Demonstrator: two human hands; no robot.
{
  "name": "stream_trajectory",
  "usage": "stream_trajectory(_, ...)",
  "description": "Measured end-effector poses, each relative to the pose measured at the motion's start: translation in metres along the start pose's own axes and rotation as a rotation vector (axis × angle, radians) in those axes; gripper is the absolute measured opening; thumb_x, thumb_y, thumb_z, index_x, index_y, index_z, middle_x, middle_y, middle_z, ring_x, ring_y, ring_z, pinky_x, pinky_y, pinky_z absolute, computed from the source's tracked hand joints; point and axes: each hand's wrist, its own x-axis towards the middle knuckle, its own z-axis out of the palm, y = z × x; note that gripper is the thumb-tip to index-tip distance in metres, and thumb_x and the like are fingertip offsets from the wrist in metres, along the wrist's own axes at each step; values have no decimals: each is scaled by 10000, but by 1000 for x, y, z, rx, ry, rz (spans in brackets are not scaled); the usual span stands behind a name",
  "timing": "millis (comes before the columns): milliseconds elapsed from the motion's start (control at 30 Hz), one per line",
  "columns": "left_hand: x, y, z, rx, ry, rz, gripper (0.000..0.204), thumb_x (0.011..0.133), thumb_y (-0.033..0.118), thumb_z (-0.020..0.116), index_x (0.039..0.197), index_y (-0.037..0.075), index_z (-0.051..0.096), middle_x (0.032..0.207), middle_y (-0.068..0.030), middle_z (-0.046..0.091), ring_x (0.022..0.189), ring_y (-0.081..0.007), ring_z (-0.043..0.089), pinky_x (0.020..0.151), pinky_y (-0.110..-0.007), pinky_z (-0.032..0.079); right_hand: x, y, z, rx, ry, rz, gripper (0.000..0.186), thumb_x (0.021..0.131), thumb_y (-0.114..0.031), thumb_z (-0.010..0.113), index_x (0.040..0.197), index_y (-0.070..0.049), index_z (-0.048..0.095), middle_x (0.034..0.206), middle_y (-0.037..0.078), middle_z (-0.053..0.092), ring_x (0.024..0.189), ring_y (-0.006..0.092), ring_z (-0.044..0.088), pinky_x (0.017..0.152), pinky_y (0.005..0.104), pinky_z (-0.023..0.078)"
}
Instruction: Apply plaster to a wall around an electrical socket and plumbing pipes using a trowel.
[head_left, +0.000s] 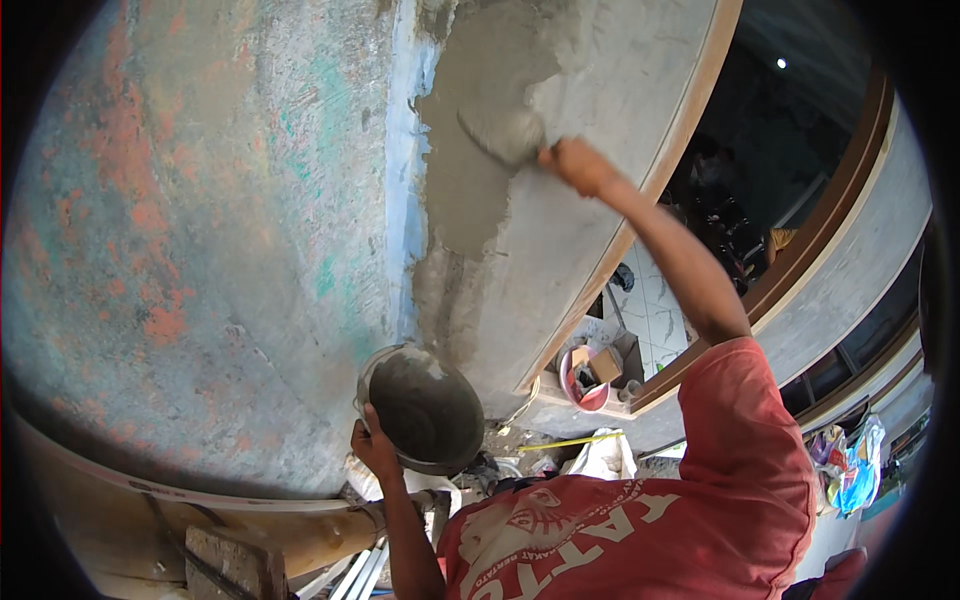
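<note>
Seen from the head camera, a person in a red shirt (pixel 700 510) plasters a worn wall (pixel 200 220) mottled with old red and green paint. The right hand (pixel 578 165), arm raised high, grips the handle of a trowel (pixel 503 135) whose blade presses flat against a band of wet grey mortar (pixel 470 150) spread beside a smooth grey column face (pixel 590 230). Lower down, the left hand (pixel 373 447) clasps the rim of a round pan (pixel 422 407) coated in mortar, held close to the wall's base. A pink bucket (pixel 585 380) sits on the ledge by the wooden door frame (pixel 690 110).
</note>
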Motion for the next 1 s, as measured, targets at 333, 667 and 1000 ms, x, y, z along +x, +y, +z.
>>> stream_trajectory(333, -6, 2, -2, 50, -9, 26, 513, 849, 349, 597, 527, 70, 311, 513, 51, 325, 518, -63, 263, 461, -263, 235, -27, 43, -2, -382, 174, -58, 386, 883, -370, 397, 879, -57, 624, 808, 215, 616, 768, 365, 599, 716, 462, 464)
stream_trajectory(667, 2, -3, 3, 75, -68, -4, 496, 836, 418, 586, 630, -28, 520, 593, -9, 467, 619, -100, 368, 551, -305, 337, -55, 25, -86, 322, 396, -64, 333, 897, -361, 467, 866, -39, 549, 654, 11, 515, 542, 102, 508, 505, 235, 410)
stream_trajectory(1000, -4, 12, 1, -76, -136, -13, 466, 852, 352, 594, 527, 135, 339, 526, 88, 282, 523, -36, 219, 469, -229, 177, -225, -16, 167, -158, -483, -585, 199, 822, -267, 529, 937, -119, 595, 777, 105, 564, 758, 269, 594, 660, 394, 470)
